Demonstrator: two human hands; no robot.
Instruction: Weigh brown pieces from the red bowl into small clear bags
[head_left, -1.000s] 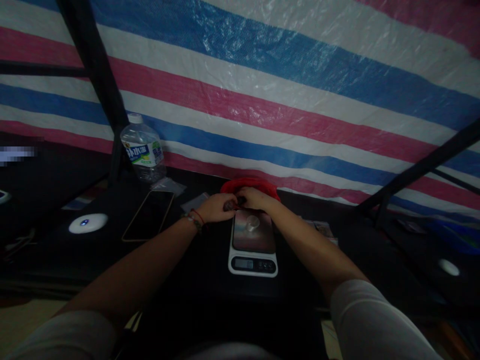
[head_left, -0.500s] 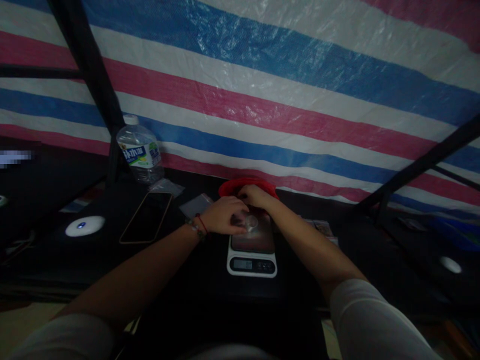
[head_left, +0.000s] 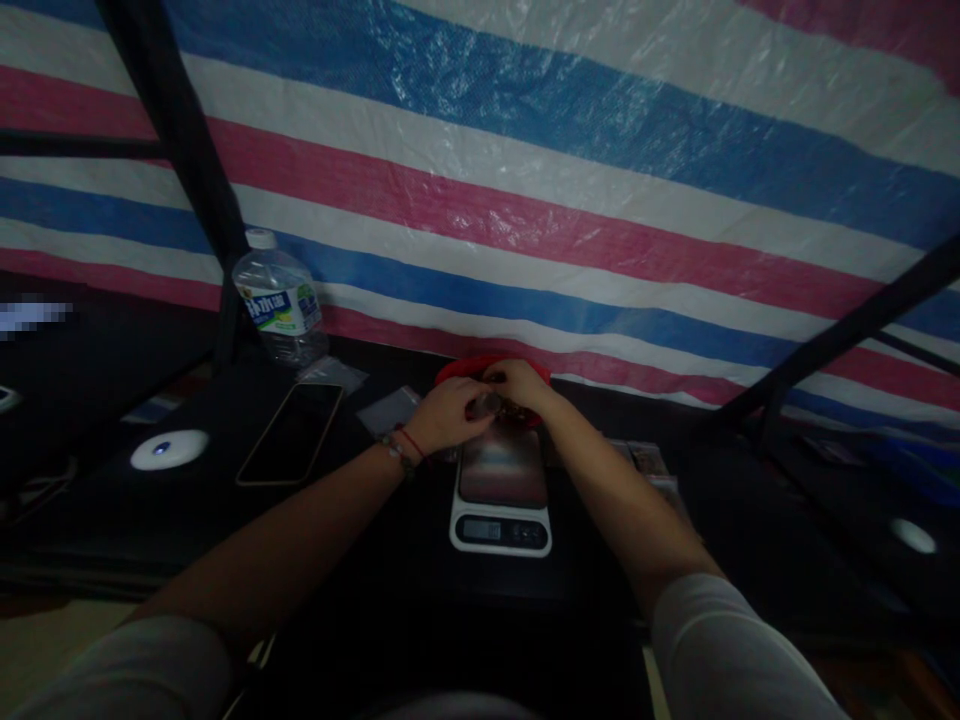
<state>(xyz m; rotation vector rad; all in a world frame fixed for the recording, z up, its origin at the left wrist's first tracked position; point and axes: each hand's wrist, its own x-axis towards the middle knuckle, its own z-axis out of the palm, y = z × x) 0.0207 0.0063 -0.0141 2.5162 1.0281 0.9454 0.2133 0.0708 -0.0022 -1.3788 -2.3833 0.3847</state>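
Observation:
My left hand (head_left: 453, 412) is closed round a small clear round cup (head_left: 487, 403), its mouth tilted toward the right hand. Beside it, my right hand (head_left: 521, 385) reaches into a shallow red container (head_left: 472, 369), fingertips pinched together. Whatever those fingertips hold is too dark and small to name. Small brownish pieces (head_left: 513, 408) show between the hands, at the near side of the red container. Just below the hands lies a white digital scale (head_left: 501, 533) with a bare metal plate; its display is lit but unreadable.
Left of the hands are a clear plastic bag (head_left: 390, 408), a phone (head_left: 292, 434), a white mouse-shaped device (head_left: 169, 450) and a large plastic bottle (head_left: 279, 305). Small filled bags (head_left: 649, 460) lie right of my forearm. Striped sheeting (head_left: 525, 200) hangs behind, with dark frame bars (head_left: 169, 120) at the sides.
My left hand has moved the clear cup up and away from above the scale plate to the red container's near edge. My right hand remains at the red container, shifted slightly.

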